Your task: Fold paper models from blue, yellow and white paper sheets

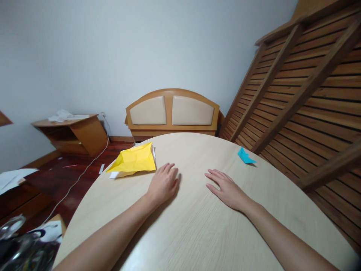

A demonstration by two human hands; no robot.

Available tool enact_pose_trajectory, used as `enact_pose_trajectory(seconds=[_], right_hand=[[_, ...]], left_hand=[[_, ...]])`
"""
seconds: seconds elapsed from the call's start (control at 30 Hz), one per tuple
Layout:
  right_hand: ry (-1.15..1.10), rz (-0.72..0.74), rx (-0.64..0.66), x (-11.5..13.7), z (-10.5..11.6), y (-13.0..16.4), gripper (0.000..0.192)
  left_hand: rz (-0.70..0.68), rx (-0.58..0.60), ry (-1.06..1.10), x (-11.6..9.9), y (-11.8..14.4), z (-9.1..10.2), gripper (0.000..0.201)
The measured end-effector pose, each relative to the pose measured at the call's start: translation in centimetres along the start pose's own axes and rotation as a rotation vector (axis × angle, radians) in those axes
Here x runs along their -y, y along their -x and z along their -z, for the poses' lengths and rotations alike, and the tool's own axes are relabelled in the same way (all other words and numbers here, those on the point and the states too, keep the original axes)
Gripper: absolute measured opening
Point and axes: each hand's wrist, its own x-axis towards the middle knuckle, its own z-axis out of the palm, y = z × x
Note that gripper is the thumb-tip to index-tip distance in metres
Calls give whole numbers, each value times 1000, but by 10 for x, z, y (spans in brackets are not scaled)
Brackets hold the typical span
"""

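Round pale wood counter [197, 233] fills foreground. Left hand [163, 184] flat on counter, fingers released, just beside crumpled yellow paper [133, 161]. Right hand [227, 188] flat, fingers spread, grasping nothing. Small blue folded paper [244, 156] near far right edge.

Left hand [163, 184]: bare, no glove, no ring or watch seen. Right hand [227, 188]: bare too, nothing on fingers or wrist. Both forearms uncovered along whole visible length, no sleeve edge in view; any sleeve probably sits above elbow, out of frame. Nails short, unpainted as far as wide-angle view shows.
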Motion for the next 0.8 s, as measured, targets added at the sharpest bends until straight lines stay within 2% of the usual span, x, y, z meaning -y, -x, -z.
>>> enact_pose_trajectory(seconds=[0.13,0.3,0.47,0.7,0.8], right_hand=[[1,14,-4,-2,-1,-2,51],[11,13,1,-2,-1,-2,51],[2,20,-3,-1,1,-1,51],[-11,14,-2,-2,0,-1,50],[-23,14,-9,-3,-1,-1,50]], left_hand=[[184,-17,-268,35,1,15,39],[314,33,-345,64,3,23,44],[397,143,-242,68,-1,31,30],[366,192,-216,67,1,37,21],[332,191,-218,68,1,37,24]])
